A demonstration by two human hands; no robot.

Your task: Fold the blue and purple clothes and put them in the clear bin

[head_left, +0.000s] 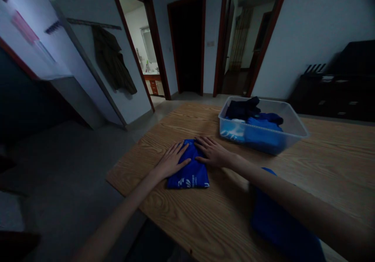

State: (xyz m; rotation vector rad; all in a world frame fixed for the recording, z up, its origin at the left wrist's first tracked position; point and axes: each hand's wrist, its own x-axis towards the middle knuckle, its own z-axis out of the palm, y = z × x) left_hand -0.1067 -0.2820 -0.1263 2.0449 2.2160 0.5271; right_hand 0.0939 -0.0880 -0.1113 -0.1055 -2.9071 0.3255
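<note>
A folded blue cloth bag or garment with white printing along its near edge lies flat on the wooden table. My left hand rests on its left side, fingers stretched out and apart. On the far right part of the blue cloth lies my right hand, also with spread fingers. Both palms face down and neither hand grips anything. Under my right forearm, a second blue cloth item is partly hidden; I cannot tell its kind.
A clear plastic bin holding dark and blue cloth items stands farther back to the right. The table's left edge slants close to my left arm. Beyond are doorways, a hanging jacket and a dark cabinet.
</note>
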